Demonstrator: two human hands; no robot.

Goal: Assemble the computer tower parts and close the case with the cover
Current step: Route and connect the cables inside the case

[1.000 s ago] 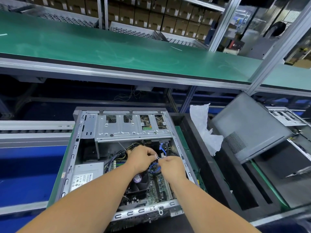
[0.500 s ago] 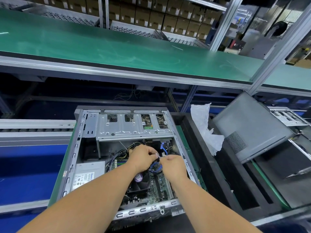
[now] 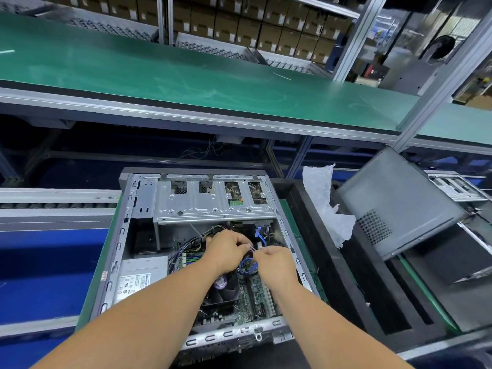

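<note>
Open computer case [image 3: 125,235] lying flat on the bench at centre. Left hand [image 3: 226,251] and right hand [image 3: 275,262] inside it above the circuit board [image 3: 253,291], both pinching a small white tie [image 3: 252,249] between fingertips. Cover [image 3: 394,198] propped tilted, far right.

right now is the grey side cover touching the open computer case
Apart. In the head view the grey side cover leans off to the right, with a black tray and white plastic bag between it and the open case.
</note>
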